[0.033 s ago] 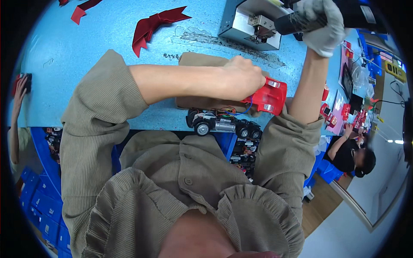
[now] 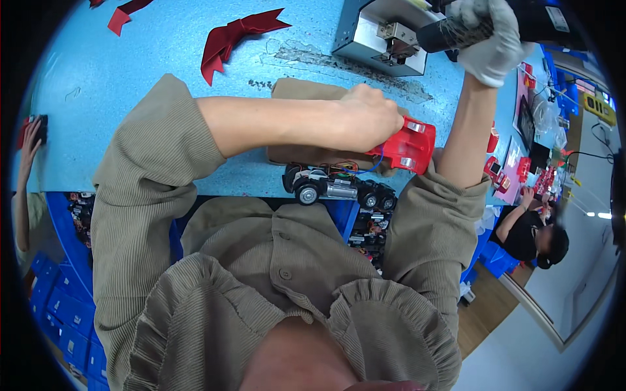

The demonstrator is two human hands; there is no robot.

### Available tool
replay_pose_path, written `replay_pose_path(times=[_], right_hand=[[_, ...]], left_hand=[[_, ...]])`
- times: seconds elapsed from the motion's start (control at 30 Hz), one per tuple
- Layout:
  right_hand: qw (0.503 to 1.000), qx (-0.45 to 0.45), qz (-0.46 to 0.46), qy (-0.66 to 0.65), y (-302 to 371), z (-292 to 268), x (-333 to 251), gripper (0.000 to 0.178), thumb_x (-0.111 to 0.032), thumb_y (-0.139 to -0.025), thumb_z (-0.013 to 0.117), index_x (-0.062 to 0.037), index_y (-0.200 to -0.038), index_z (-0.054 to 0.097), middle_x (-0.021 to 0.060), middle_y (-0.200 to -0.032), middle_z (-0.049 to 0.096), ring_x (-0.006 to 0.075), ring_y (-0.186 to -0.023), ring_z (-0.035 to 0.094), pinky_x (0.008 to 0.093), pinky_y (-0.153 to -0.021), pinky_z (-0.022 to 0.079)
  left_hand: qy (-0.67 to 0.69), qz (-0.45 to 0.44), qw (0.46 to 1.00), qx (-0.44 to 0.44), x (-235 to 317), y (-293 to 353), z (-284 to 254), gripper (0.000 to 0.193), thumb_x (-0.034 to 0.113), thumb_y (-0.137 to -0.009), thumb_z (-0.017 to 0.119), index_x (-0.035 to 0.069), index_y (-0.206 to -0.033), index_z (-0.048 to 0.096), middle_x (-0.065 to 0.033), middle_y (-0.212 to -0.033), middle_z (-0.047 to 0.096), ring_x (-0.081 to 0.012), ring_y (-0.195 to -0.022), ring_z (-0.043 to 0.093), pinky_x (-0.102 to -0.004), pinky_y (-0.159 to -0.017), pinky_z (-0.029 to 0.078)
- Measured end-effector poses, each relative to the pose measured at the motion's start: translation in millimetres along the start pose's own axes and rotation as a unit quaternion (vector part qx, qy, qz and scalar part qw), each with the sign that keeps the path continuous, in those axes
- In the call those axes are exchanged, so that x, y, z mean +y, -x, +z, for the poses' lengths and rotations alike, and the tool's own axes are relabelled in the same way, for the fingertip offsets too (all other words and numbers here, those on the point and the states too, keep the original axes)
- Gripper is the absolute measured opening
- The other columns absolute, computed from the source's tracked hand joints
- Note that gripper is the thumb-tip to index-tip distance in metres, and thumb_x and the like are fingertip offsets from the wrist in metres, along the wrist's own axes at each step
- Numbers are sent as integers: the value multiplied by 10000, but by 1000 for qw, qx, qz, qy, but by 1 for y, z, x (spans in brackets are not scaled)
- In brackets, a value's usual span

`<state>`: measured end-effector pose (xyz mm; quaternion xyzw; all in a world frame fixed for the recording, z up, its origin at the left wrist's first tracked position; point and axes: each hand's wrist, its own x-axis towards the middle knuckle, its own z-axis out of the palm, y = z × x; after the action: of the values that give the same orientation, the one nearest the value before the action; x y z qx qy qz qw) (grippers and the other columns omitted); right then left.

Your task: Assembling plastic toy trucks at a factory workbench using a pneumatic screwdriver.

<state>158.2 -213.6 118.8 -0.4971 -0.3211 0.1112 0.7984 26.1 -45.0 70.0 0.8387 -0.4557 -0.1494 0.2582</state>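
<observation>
My bare left hand [image 2: 370, 120] is closed on the end of a red plastic toy vehicle shell [image 2: 412, 144]; its fingers are mostly hidden. A blue wire runs from the shell to a black and silver toy truck chassis [image 2: 336, 186], which stands on its wheels at the near table edge. My right hand [image 2: 490, 44], in a white glove, grips a thick black cylindrical tool [image 2: 438, 36]. The tool's nose points left, beside an open-fronted metal box [image 2: 405, 60] with a metal fitting inside. Under my left forearm lies a brown pad [image 2: 303, 90].
Dark red ribbon bows [image 2: 236, 40] lie on the blue table [image 2: 143, 72]. At far left, another person's hand [image 2: 29, 138] rests on a red and black object. A co-worker [image 2: 531, 234] sits at right among red parts. Blue bins [image 2: 72, 319] stand below left.
</observation>
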Motion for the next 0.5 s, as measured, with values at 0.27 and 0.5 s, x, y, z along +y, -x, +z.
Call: replay_pose_path(times=[0.27,0.5], right_hand=[[891,259,-303,219,49,100,5,113,68,-715,575,-14,-776,527,80,-616,556,174,-515,551,336,-519,501],[914,328,-215,106,134,130,-85,99,-138,-767,579,-106,-703,510,-7,-579,478,103,-457,460,266,-534,414]], left_hand=[[-15,8,999,38,-10,3,4,121,100,-691,610,20,-781,618,-183,-819,629,-333,-761,633,-403,-641,508],[-38,-5,999,-12,-2,-2,-5,184,122,-702,606,47,-861,661,-156,-884,650,-309,-824,641,-388,-679,516]])
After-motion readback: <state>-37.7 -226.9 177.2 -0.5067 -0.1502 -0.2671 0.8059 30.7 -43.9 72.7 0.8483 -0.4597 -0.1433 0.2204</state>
